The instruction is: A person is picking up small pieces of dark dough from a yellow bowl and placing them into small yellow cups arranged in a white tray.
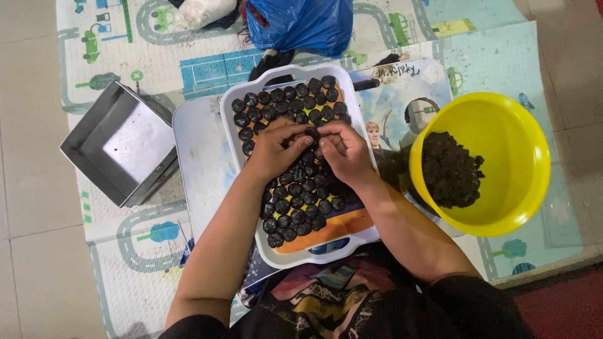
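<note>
Head view: both hands over tray of dark balls

Head view only. Left hand (273, 150) and right hand (342, 150) meet above the middle of a white tray (295, 254), fingers curled together around one small dark ball (310, 133); how firm the grip is, cannot tell. Rows of dark balls (295, 201) fill most of the tray, with its orange base bare at the near end. Yellow bowl (502, 207) holding dark mixture (449, 169) sits just right of the tray. Empty metal tin (119, 144) lies left, on a play mat (125, 251). Blue bag (301, 25) beyond.
</note>
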